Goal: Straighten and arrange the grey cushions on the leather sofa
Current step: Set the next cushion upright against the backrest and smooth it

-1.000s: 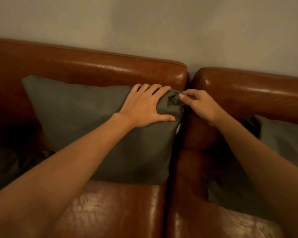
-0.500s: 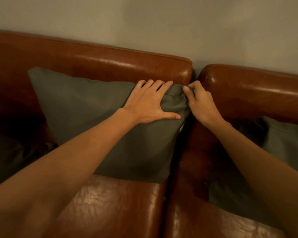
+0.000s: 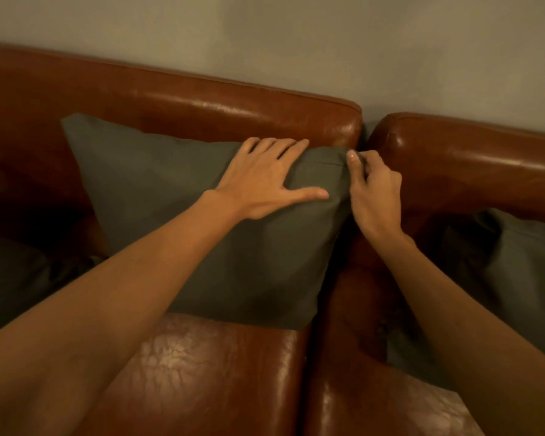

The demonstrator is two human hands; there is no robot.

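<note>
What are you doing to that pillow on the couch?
A person is tidying a grey cushion that leans against the back of a brown leather sofa. The left hand lies flat on the cushion's top right part, pressing it down, while the right hand pinches the cushion's top right corner, next to the gap between the two sofa backs. Another grey cushion sits on the seat to the right, untouched.

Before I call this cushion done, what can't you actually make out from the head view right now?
- Left hand: fingertips hidden over the middle cushion's top edge.
- Right hand: pinched corner mostly covered by its fingers.
- Right cushion: partly behind the right forearm, cut by the frame edge.
- Left cushion: in dark shadow, cut off.
</note>
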